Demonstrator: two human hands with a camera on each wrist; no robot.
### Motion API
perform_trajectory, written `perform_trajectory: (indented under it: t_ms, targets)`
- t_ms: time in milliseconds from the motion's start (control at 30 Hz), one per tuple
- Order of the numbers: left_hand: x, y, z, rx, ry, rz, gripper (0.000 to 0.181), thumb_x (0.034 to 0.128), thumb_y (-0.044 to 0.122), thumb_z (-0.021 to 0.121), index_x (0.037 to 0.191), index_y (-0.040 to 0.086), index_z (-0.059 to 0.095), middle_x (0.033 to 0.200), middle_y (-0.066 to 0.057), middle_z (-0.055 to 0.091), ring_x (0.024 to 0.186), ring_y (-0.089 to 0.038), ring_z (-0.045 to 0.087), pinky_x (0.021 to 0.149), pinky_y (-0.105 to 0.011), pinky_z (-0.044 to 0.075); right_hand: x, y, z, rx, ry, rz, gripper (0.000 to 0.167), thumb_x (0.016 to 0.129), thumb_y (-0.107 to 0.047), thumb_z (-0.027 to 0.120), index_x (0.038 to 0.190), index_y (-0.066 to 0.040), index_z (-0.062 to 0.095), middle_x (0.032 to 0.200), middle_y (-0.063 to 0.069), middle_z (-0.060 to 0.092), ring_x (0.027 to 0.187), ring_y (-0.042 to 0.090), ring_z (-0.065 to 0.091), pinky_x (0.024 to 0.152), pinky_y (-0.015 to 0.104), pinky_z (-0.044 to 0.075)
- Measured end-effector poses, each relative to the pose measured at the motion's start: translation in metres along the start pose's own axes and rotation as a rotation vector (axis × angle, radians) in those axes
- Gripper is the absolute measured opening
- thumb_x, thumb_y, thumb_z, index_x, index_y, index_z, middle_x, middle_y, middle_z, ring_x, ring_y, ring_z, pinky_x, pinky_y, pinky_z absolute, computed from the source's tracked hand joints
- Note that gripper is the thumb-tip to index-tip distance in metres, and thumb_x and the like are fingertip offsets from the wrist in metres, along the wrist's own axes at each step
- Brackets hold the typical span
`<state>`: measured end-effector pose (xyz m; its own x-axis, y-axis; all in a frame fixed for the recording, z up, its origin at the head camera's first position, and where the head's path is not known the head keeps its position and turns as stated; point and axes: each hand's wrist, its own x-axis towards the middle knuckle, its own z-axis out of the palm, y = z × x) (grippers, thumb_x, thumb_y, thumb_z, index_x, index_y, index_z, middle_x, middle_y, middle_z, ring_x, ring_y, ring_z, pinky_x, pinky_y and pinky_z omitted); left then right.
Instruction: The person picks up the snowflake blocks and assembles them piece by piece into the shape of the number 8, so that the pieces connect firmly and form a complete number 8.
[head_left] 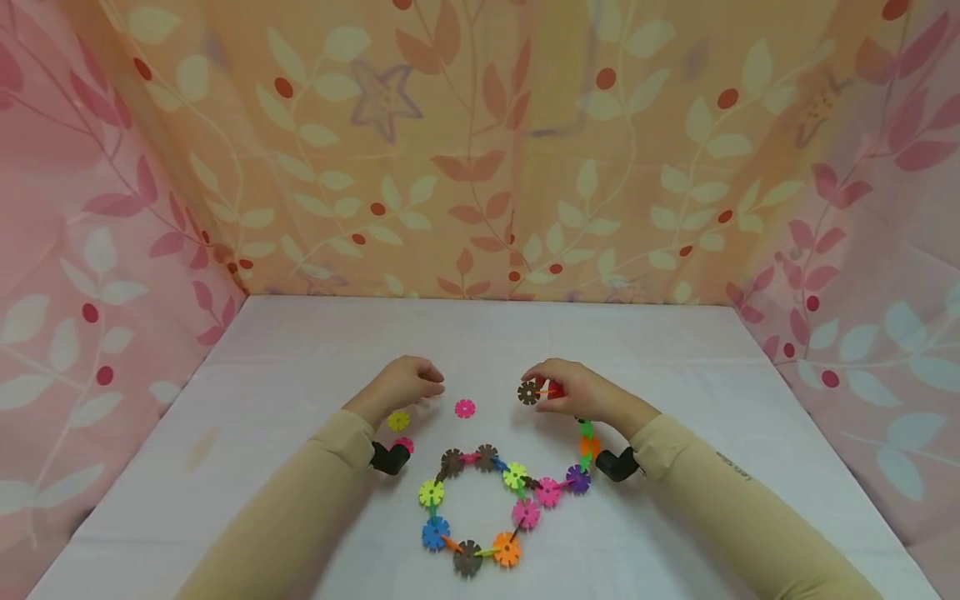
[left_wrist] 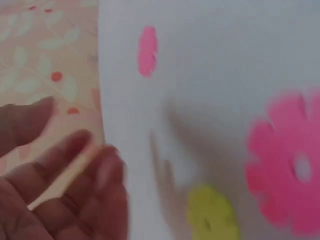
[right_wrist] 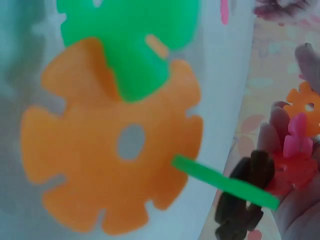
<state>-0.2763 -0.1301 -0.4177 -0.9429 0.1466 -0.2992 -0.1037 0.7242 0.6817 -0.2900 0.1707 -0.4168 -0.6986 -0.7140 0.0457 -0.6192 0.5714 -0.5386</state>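
My right hand [head_left: 581, 390] grips the upper end of a chain of interlocking notched plastic discs, with a brown disc [head_left: 528, 393] at its fingertips. In the right wrist view, a red disc [right_wrist: 294, 172] and a pink disc lie within the fingers. From this hand the chain runs down past a large orange disc [right_wrist: 75, 155] and a purple disc [head_left: 578, 479]. It joins a ring of linked discs, including a blue disc [head_left: 435, 533]. My left hand [head_left: 405, 385] holds nothing, its fingers loosely bent above the table. Near it lies a loose pink disc [head_left: 465, 409].
A yellow disc [head_left: 398, 421] and a second pink disc [left_wrist: 270, 170] lie loose by the left wrist. The white-covered table [head_left: 300, 333] meets a floral curtain [head_left: 480, 167] at the back, with patterned cloth on both sides. Each wrist carries a black camera mount [head_left: 391, 458].
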Motion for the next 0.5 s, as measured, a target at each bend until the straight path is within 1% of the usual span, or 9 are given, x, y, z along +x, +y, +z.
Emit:
perform_trajectory:
  t_ms: [100,133,167,233,333,433,500]
  targets:
    - [-0.005,-0.014,-0.004,0.205,0.027,-0.021,0.021,0.0777,0.017,0.071,0.095,0.006,0.064,0.091,-0.005,0.060,0.082,-0.020,0.054,0.074,-0.035,0.047,0.001,-0.002,0.002,-0.020,-0.020,-0.034,0.042,0.079,-0.016,0.071,0.119,-0.013,0.060,0.102,-0.004,0.059,0.093,0.014,0.053,0.082,0.030,0.047]
    - [-0.007,-0.017,-0.005,0.256,0.032,-0.034,0.022,0.0752,0.016,0.073,0.092,0.006,0.063,0.089,-0.005,0.059,0.080,-0.020,0.052,0.073,-0.035,0.047,0.001,-0.002,0.002,-0.033,-0.024,-0.045,0.041,0.080,-0.017,0.071,0.119,-0.014,0.061,0.101,-0.004,0.059,0.093,0.015,0.053,0.081,0.029,0.047]
    - [-0.009,-0.021,-0.006,0.285,0.035,-0.048,0.023,0.0725,0.014,0.075,0.090,0.006,0.061,0.087,-0.005,0.059,0.079,-0.021,0.051,0.071,-0.035,0.046,0.001,-0.003,0.002,-0.040,-0.027,-0.055,0.040,0.080,-0.017,0.071,0.119,-0.014,0.061,0.100,-0.005,0.059,0.091,0.016,0.053,0.079,0.028,0.047]
    - [-0.012,-0.026,-0.008,0.317,0.029,-0.061,0.024,0.0683,0.010,0.077,0.085,0.006,0.059,0.082,-0.005,0.058,0.076,-0.021,0.050,0.066,-0.034,0.045,0.001,-0.005,0.002,-0.039,-0.035,-0.053,0.040,0.079,-0.017,0.071,0.118,-0.012,0.062,0.097,-0.004,0.058,0.089,0.020,0.053,0.076,0.028,0.047]
    - [-0.015,-0.031,-0.008,0.329,-0.002,-0.060,0.024,0.0665,0.006,0.076,0.079,0.007,0.056,0.076,-0.005,0.055,0.071,-0.020,0.049,0.060,-0.031,0.042,0.001,-0.006,0.002,-0.044,-0.050,-0.032,0.038,0.080,-0.017,0.070,0.117,-0.011,0.062,0.094,-0.005,0.057,0.087,0.022,0.054,0.074,0.026,0.047]
    - [-0.016,-0.030,-0.007,0.346,-0.030,-0.041,0.021,0.0667,0.002,0.074,0.074,0.007,0.055,0.071,-0.005,0.054,0.066,-0.019,0.048,0.055,-0.029,0.040,0.001,-0.006,0.003,-0.062,-0.056,-0.012,0.038,0.081,-0.018,0.069,0.118,-0.009,0.062,0.093,-0.004,0.057,0.085,0.021,0.053,0.076,0.027,0.047]
    - [-0.016,-0.028,-0.005,0.366,-0.027,-0.018,0.018,0.0671,0.000,0.072,0.072,0.007,0.055,0.070,-0.004,0.054,0.065,-0.018,0.047,0.054,-0.028,0.039,0.002,-0.005,0.004,-0.078,-0.057,0.000,0.039,0.082,-0.019,0.068,0.119,-0.008,0.061,0.093,-0.005,0.057,0.083,0.017,0.052,0.076,0.026,0.046]
